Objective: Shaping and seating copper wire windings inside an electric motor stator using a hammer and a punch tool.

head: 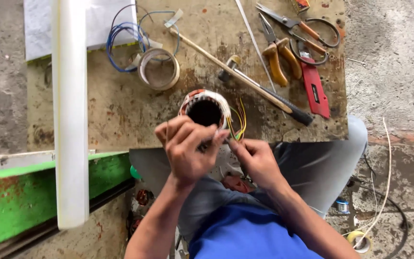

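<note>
Both hands work at the motor stator (pixel 205 109). Left hand (pixel 187 146) fingers curled, pinching near its rim. Right hand (pixel 256 160) fingertips pressed together on the thin wires (pixel 238 122).

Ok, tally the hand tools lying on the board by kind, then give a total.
Scissors: 1
Yellow-handled pliers: 1
Red utility knife: 1
Hammer: 1
Total: 4
</note>
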